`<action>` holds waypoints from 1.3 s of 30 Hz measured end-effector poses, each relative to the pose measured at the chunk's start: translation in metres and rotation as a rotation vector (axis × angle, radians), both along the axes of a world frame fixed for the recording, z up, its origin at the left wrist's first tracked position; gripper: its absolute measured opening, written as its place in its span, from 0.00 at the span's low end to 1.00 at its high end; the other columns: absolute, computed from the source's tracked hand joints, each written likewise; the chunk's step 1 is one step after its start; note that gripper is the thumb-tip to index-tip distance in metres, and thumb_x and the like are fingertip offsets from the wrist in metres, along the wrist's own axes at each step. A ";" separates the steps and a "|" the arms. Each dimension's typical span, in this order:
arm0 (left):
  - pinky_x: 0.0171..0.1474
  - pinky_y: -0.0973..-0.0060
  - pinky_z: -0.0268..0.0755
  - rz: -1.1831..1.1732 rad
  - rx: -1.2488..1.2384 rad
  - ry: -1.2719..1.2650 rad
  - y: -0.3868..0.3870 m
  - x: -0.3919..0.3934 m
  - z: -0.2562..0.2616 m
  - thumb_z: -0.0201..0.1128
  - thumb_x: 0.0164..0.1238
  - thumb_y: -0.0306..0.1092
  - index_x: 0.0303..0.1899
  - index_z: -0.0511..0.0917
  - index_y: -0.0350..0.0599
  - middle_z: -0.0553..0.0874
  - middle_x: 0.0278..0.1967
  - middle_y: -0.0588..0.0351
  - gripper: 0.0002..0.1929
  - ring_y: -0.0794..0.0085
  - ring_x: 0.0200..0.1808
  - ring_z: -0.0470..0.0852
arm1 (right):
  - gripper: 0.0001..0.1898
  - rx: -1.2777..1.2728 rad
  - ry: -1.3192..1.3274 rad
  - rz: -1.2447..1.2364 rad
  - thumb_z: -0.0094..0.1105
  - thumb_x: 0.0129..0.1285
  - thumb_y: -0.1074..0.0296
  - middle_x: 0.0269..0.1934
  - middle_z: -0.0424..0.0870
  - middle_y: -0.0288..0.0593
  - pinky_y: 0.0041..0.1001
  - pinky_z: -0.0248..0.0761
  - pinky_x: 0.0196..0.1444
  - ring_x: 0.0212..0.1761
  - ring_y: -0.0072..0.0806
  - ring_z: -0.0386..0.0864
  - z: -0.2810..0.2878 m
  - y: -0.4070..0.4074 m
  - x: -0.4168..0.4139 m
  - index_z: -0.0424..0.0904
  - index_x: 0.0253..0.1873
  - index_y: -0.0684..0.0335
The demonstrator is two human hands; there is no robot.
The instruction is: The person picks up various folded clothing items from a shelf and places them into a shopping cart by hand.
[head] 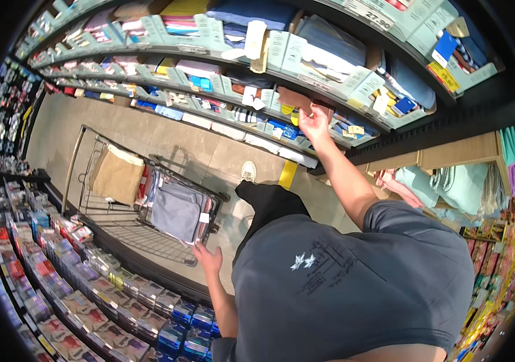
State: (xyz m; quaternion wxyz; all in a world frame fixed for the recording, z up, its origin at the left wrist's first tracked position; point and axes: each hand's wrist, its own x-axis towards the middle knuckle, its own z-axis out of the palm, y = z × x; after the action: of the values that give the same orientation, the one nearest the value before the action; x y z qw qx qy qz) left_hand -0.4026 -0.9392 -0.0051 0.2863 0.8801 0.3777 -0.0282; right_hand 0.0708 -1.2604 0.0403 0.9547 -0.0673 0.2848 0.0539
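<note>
My right hand [314, 121] reaches into a shelf at the upper right, its fingers pinching the edge of a pinkish-brown folded cloth [294, 97]. Yellow round tags hang just beside it. My left hand [208, 259] is low beside the wire shopping cart [149, 235], fingers apart, fingertips at its near corner; whether they touch it is unclear. Inside the cart, grey-blue folded textiles [177, 212] lie in a stack at the near end. A tan folded textile [118, 175] lies towards the far end.
Shelves of folded textiles in pale green trays [284, 50] run along the top. Boxed goods [99, 303] fill the lower-left shelves. More textiles hang by a wooden unit [461, 151] at right. A yellow strip [288, 175] marks the tiled floor near my shoe [248, 171].
</note>
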 end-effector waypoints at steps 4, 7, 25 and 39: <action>0.62 0.63 0.62 -0.255 -0.486 0.245 0.000 0.006 0.052 0.66 0.58 0.41 0.58 0.70 0.34 0.75 0.54 0.38 0.29 0.53 0.60 0.71 | 0.14 0.244 -0.003 0.389 0.53 0.61 0.72 0.43 0.78 0.56 0.36 0.71 0.57 0.46 0.43 0.77 0.008 -0.012 -0.048 0.68 0.50 0.71; 0.56 0.72 0.66 -0.394 -0.691 0.102 -0.019 0.052 0.083 0.64 0.63 0.39 0.56 0.73 0.37 0.79 0.48 0.51 0.23 0.68 0.52 0.75 | 0.18 -0.129 -0.107 0.413 0.54 0.63 0.64 0.41 0.74 0.50 0.28 0.72 0.50 0.45 0.35 0.74 -0.010 -0.006 -0.089 0.63 0.52 0.69; 0.69 0.59 0.56 0.075 -2.004 -0.874 -0.110 0.208 0.207 0.49 0.72 0.39 0.66 0.59 0.37 0.68 0.65 0.49 0.26 0.59 0.67 0.66 | 0.38 -0.130 -0.507 1.192 0.60 0.61 0.47 0.70 0.59 0.43 0.44 0.50 0.72 0.71 0.40 0.58 0.161 0.000 -0.190 0.57 0.70 0.58; 0.59 0.69 0.70 0.514 -1.328 -0.834 -0.027 0.060 0.141 0.62 0.65 0.29 0.65 0.62 0.41 0.75 0.58 0.53 0.27 0.70 0.59 0.73 | 0.30 0.167 -0.096 1.608 0.50 0.66 0.56 0.66 0.66 0.48 0.50 0.54 0.69 0.67 0.45 0.64 0.059 0.144 -0.217 0.58 0.69 0.63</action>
State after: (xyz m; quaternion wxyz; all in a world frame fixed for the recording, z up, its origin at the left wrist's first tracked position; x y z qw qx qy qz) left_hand -0.3422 -0.9659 0.1363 0.8613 0.3517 0.3345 0.1500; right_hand -0.1458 -1.1168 0.0990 0.6370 -0.1824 0.1029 0.7419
